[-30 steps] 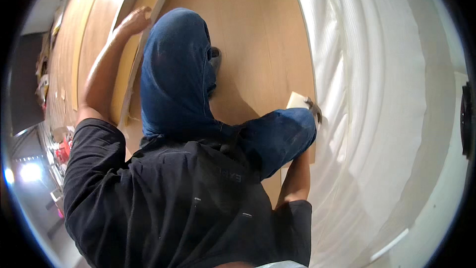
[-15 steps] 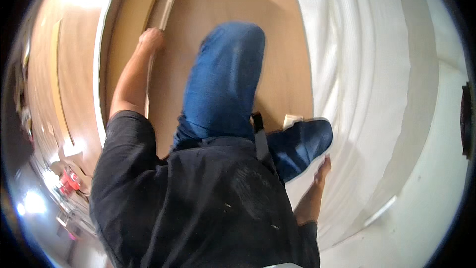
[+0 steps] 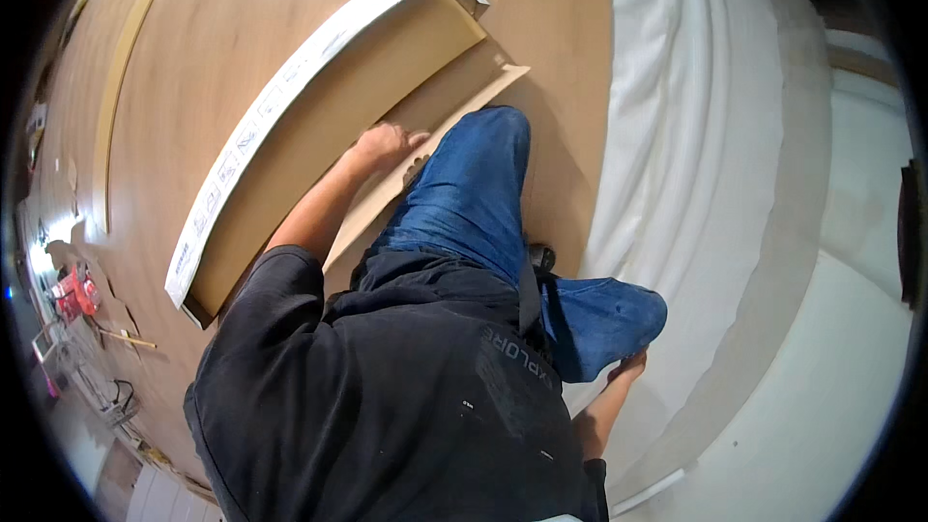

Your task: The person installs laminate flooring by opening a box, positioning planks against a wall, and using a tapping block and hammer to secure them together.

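A long, narrow open cardboard box point(image 3: 280, 106) lies aslant on the floor ahead of my left side, white with small printed marks on its outer side and brown inside. My left hand point(image 3: 385, 145) is closed, its fingers curled at the box's near side, between the brown inner face and the long raised flap point(image 3: 483, 92). Beside my bent right knee is my right hand point(image 3: 630, 365), close to or touching the blue jeans. Its fingers are partly hidden by the knee, so their grip does not show.
Wood-look flooring point(image 3: 565, 29) spreads around the box. White sheeting point(image 3: 677, 164) lies in folds along the right, next to a pale wall point(image 3: 851, 348). A thin strip point(image 3: 130, 87) lies at far left, with a red tool point(image 3: 75, 292) and clutter nearer.
The box has swung from nearly straight ahead to a rightward slant and its far end now shows. My left hand sits nearer the knee; my right hand has come against the right knee.
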Available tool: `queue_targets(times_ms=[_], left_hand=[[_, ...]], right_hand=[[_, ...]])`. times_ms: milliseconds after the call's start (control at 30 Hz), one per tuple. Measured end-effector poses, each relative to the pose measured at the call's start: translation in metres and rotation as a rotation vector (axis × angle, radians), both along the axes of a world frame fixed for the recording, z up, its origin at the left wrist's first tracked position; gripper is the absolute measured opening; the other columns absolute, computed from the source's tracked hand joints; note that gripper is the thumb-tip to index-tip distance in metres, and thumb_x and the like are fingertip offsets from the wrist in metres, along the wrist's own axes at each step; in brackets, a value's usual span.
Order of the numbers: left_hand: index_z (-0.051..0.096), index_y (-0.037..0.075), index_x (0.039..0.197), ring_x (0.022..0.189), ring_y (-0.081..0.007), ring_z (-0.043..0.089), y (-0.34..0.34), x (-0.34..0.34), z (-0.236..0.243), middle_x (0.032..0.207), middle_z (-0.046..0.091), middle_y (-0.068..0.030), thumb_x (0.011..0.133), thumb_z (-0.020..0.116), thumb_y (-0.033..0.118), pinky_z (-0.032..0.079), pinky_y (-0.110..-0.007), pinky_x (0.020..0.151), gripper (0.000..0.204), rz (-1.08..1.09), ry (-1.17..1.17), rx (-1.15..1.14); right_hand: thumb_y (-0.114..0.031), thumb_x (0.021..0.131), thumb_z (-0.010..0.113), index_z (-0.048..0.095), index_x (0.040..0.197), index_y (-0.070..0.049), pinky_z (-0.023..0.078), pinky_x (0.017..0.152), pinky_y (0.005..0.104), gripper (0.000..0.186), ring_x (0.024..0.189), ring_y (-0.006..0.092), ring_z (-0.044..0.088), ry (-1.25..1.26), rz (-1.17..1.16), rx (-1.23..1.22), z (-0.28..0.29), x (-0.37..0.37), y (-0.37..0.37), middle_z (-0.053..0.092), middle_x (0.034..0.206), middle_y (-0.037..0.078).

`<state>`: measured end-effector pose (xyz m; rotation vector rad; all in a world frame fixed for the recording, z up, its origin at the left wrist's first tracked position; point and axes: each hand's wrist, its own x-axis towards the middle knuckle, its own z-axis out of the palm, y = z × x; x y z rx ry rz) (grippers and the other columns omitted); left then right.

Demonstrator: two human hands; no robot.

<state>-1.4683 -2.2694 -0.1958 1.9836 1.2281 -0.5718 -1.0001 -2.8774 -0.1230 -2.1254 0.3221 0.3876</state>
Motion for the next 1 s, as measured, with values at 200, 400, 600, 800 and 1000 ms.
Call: queue_targets(times_ms=[200,400,600,800,1000], left_hand=[[0.034,0.0,0.156,0.146,-0.0419,0.039,0.147,-0.081,-0.119,0.161,0.035,-0.026,0.098,0.05,0.06,0.032,-0.055,0.118,0.085,0.329,0.208,0.505],[0.018,0.001,0.162,0.155,-0.046,0.017,0.113,-0.048,-0.133,0.166,0.018,-0.0305,0.092,0.053,0.069,0.018,-0.059,0.123,0.104,0.421,0.231,0.555],[0.013,0.001,0.163,0.152,-0.0539,0.014,-0.023,-0.068,-0.113,0.163,0.014,-0.0371,0.087,0.069,0.054,0.019,-0.064,0.121,0.109,0.192,0.235,0.377],[-0.001,0.006,0.165,0.152,-0.0587,0.005,-0.144,-0.202,-0.1,0.165,-0.003,-0.0378,0.079,0.08,0.051,0.021,-0.067,0.12,0.127,0.204,0.375,0.309],[-0.005,0.003,0.164,0.151,-0.0606,0.002,-0.137,-0.204,-0.116,0.165,-0.005,-0.0391,0.077,0.081,0.055,0.019,-0.068,0.12,0.133,0.268,0.45,0.209]], right_hand=[[-0.049,0.105,0.052,0.055,0.143,-0.002,0.038,0.111,0.0392,0.061,0.13,0.0286,0.05,-0.038,0.056,-0.187,0.052,0.028,0.067,0.055,0.145,0.014],[-0.043,0.102,0.054,0.056,0.141,-0.003,0.034,0.116,0.0455,0.056,0.136,0.0274,0.047,-0.033,0.002,-0.303,0.075,0.057,0.041,0.055,0.145,0.014],[-0.048,0.104,0.054,0.057,0.141,0.0,0.037,0.114,0.0405,0.061,0.137,0.0265,0.046,-0.126,0.27,-0.284,0.079,0.076,0.144,0.056,0.143,0.013],[-0.033,0.107,0.053,0.067,0.122,0.003,0.041,0.109,0.0368,0.042,0.126,0.0276,0.055,-0.375,0.599,-0.342,0.082,0.06,0.247,0.06,0.133,0.017],[-0.03,0.105,0.06,0.068,0.118,0.001,0.046,0.105,0.038,0.034,0.121,0.0281,0.058,-0.514,0.875,-0.305,0.076,0.05,0.295,0.056,0.136,0.018]])
